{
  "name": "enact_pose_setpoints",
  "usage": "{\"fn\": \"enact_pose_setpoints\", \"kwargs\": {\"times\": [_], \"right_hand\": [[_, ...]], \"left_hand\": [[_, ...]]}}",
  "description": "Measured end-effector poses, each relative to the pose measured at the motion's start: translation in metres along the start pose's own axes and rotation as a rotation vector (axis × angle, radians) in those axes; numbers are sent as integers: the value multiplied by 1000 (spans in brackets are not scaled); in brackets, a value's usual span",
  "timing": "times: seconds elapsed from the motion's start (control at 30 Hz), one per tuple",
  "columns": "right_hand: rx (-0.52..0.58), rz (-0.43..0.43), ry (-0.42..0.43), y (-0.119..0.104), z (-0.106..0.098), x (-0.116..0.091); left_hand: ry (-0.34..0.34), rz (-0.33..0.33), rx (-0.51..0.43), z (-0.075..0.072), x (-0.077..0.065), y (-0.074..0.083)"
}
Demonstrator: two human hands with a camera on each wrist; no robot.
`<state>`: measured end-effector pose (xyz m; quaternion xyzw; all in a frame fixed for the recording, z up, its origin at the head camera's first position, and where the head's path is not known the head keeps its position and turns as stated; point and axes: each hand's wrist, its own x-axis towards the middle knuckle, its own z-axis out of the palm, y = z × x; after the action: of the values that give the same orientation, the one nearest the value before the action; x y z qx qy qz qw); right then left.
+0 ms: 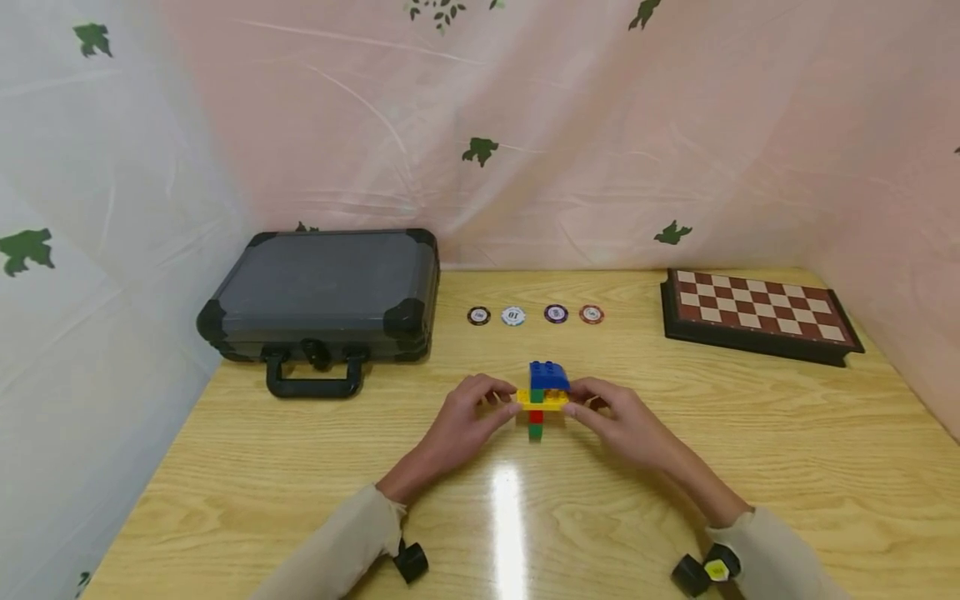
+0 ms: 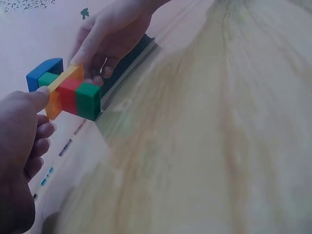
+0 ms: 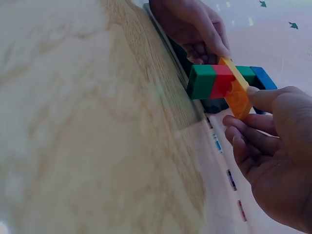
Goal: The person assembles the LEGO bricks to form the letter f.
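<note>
Between both hands is a small stack of toy building bricks. A blue curved brick (image 1: 548, 375) tops it, above a green brick (image 1: 537, 396) and a flat yellow plate (image 1: 553, 406). Beneath the yellow plate come a red brick (image 2: 68, 94) and another green brick (image 2: 88, 101) at the bottom. My left hand (image 1: 468, 421) pinches the left end of the yellow plate between thumb and fingers. On the opposite end, my right hand (image 1: 622, 421) pinches the same plate. The stack stays upright in the head view.
A dark grey case (image 1: 322, 283) with a black handle (image 1: 315, 387) stands at the back left. Several poker chips, among them a purple chip (image 1: 556, 314), lie in a row behind the hands. A checkered board box (image 1: 761, 312) sits at the back right, near the cloth wall (image 1: 570, 167).
</note>
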<state>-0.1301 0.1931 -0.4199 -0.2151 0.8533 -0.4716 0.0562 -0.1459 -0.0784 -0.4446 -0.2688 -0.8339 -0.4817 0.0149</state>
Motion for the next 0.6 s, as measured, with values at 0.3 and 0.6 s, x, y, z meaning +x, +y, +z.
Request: {"fn": "enact_pose_setpoints", "kwargs": {"times": [0.3, 0.6], "right_hand": [[45, 79, 35, 3, 1, 6], [41, 112, 65, 8, 0, 13]], "left_hand": [[48, -82, 7, 6, 9, 3], [78, -118, -35, 10, 18, 2]]}}
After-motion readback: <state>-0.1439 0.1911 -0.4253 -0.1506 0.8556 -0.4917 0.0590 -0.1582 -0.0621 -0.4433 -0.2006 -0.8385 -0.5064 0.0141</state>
